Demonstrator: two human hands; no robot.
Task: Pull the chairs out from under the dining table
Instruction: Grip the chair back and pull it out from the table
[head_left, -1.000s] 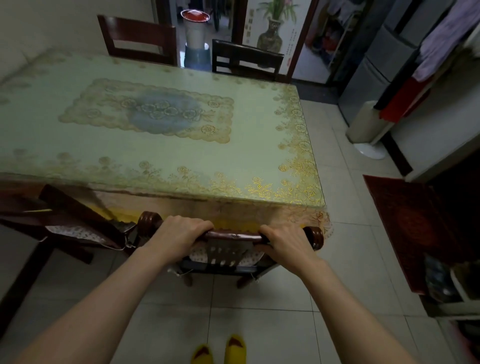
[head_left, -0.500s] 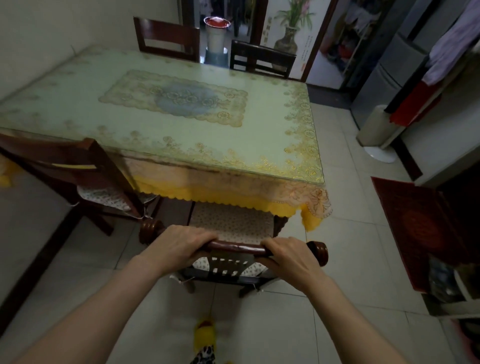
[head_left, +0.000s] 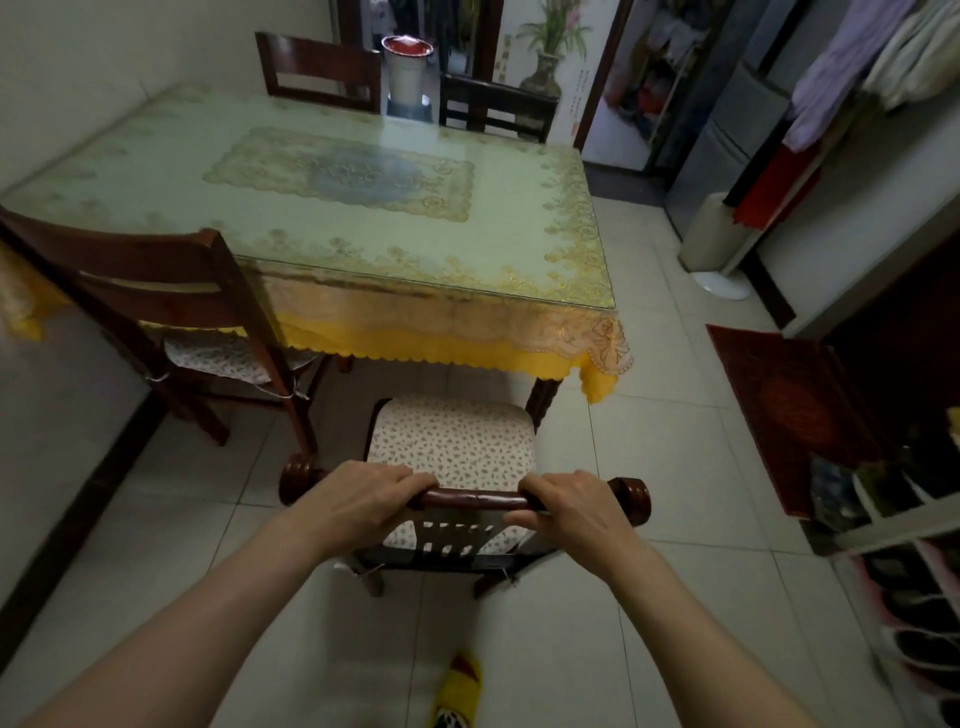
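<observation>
The dining table (head_left: 363, 218) carries a pale green and gold cloth with a yellow fringe. A dark wooden chair with a floral cushion (head_left: 452, 441) stands in front of me, its whole seat out from under the table's near edge. My left hand (head_left: 358, 499) and my right hand (head_left: 571, 506) both grip its rounded top rail (head_left: 475, 500). A second chair (head_left: 156, 280) stands at the near left, its seat partly under the table. Two more chairs, one at the far left (head_left: 319, 70) and one at the far right (head_left: 496, 106), stand close against the far edge.
A wall runs along the left. A dark red mat (head_left: 779, 405) and a shoe rack (head_left: 904, 571) lie to the right, and a white floor fan base (head_left: 719, 283) stands beyond them. My yellow slipper (head_left: 460, 686) is on the tiled floor behind the chair.
The chair in my hands has slid back toward me, so its cushion now shows fully outside the table edge. I have stepped back and the view has widened.
</observation>
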